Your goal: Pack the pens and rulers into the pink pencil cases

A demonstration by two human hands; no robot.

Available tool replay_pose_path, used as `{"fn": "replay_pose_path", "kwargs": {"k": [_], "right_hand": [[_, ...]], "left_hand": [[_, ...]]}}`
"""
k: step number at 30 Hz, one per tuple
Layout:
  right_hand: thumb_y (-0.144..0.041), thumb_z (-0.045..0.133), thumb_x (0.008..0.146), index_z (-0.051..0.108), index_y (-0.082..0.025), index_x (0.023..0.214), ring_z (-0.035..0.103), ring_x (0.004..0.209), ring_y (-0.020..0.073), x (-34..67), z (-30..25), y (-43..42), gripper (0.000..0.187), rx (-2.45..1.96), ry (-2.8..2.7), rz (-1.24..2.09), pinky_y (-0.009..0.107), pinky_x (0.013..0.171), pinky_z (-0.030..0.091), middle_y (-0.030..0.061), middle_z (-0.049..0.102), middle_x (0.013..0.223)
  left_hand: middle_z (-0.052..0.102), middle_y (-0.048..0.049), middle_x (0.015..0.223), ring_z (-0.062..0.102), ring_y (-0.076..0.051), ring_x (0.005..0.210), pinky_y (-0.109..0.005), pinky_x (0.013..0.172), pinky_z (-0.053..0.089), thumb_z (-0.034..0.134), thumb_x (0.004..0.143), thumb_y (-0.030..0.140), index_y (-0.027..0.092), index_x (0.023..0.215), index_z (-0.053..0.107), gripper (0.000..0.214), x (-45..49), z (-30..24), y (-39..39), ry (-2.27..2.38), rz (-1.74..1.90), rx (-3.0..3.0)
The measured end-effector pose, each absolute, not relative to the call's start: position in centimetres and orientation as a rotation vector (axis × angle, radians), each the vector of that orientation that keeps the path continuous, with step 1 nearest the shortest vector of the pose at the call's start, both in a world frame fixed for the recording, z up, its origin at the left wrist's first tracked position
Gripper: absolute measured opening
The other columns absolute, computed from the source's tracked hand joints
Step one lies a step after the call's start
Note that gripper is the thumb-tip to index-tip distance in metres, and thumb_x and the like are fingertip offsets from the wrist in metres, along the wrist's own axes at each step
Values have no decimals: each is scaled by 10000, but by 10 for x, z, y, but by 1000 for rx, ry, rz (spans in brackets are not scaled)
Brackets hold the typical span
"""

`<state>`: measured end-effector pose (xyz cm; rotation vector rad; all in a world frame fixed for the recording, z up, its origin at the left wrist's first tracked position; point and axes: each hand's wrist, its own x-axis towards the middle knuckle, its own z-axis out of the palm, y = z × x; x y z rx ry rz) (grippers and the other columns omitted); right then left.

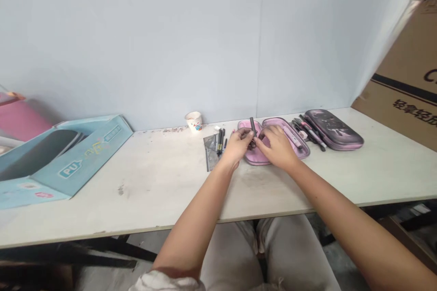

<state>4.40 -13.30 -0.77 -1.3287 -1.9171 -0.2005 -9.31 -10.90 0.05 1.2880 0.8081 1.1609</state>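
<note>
My left hand [239, 145] and my right hand [276, 143] meet over an open pink pencil case [257, 158], fingers closed around a slim dark pen [252, 125] whose upper end sticks up between them. Dark smudges mark the fingertips. The pen's lower end is hidden by the fingers. Inside the case's right half lies a pale pink pen [292, 136]. Left of my left hand, black pens [221, 141] rest on a grey transparent pouch [210, 152].
A closed dark pencil case [336, 129] sits at the right beside several pens [309, 132]. A paper cup [194, 122] stands by the wall. At the left is a light-blue box [92, 154] with a dark object inside; a cardboard carton [403, 68] stands far right.
</note>
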Motion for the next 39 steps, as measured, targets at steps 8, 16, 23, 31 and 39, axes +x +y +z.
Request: {"fn": "replay_pose_path", "kwargs": {"k": [8,16,23,31,39], "right_hand": [[-306,438,825,593,-144,834,474,961,271,123,-29,-138,224,-1731,-1772,-387,369,821,363,130,595,910],[-345,423,826,631,-117,908,468,981,314,139,-45,-140,319,-2035,-1795,-344,395,763,364,174,582,963],[-348,411,840,641,-129,902,458,968,297,131,-39,-139,324,-1906,-1843,-397,383,769,370,160,573,983],[-297,406,843,641,-131,887,449,950,284,61,-17,-121,291,-1672,-2008,-418,380,797,369,147,561,929],[-279,419,843,633,-134,869,453,978,270,15,-17,-102,260,-1507,-2063,-336,388,864,375,142,569,936]], "left_hand": [[681,-96,983,615,-186,932,-331,903,443,448,805,151,133,980,647,265,-3,-15,-103,927,916,1810],[673,-84,1046,604,-181,975,-283,889,439,386,833,185,146,1016,647,321,2,-14,-100,1150,756,2241],[676,-72,990,612,-190,913,-277,806,444,417,838,256,177,980,631,269,-84,-1,-79,1521,801,2274],[577,-194,1047,504,-313,1025,-409,829,394,343,865,413,83,1035,602,452,-134,-11,-57,2171,466,2507],[518,-218,1136,423,-340,1107,-463,895,332,413,831,382,60,1041,601,428,-144,-25,-32,2105,258,2542]]}}
